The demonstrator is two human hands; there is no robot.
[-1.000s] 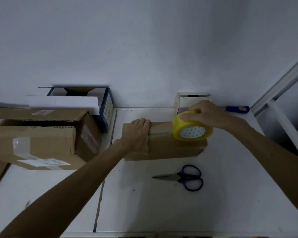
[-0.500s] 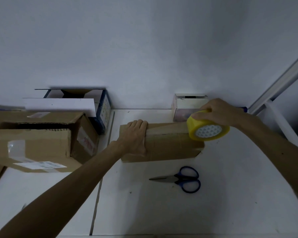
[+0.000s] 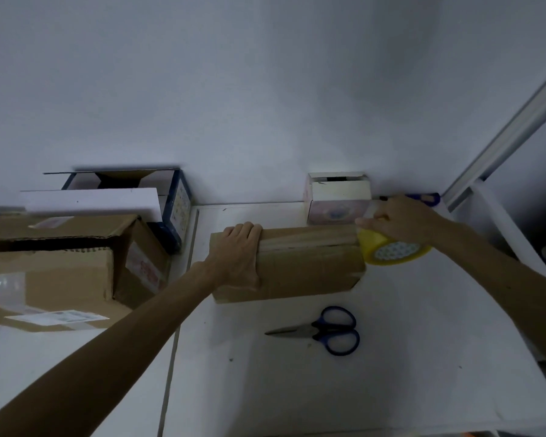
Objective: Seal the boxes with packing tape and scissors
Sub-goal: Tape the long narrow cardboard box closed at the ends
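- The cardboard box (image 3: 306, 266) being sealed lies long side left to right on the white table (image 3: 391, 373), a little far of the middle, its flaps closed
- A strip of clear tape (image 3: 309, 240) runs along the top of the box near its far edge, from under the left hand to the roll at the right end
- The yellow tape roll (image 3: 391, 251) sits just past the right end of the box, tilted so its patterned core faces the camera
- The right hand (image 3: 401, 219) holds the roll from above and behind, its grip closed round the rim, fingers curled over the far side
- The left hand (image 3: 238, 257) lies palm down on the left end of the box, fingers together and reaching to the far edge; its grip is flat and pressing, not closed round anything
- The scissors (image 3: 325, 331), with blue handles, lie shut on the table near of the box, apart from it, blades pointing left
- A small white box (image 3: 338, 197) stands against the far wall, just beyond the right part of the cardboard box
- A blue object (image 3: 424, 198), partly hidden behind the right hand, lies by the wall
- At the left, large cardboard boxes (image 3: 51, 269) are stacked, with an open blue-and-white carton (image 3: 174, 206) behind them
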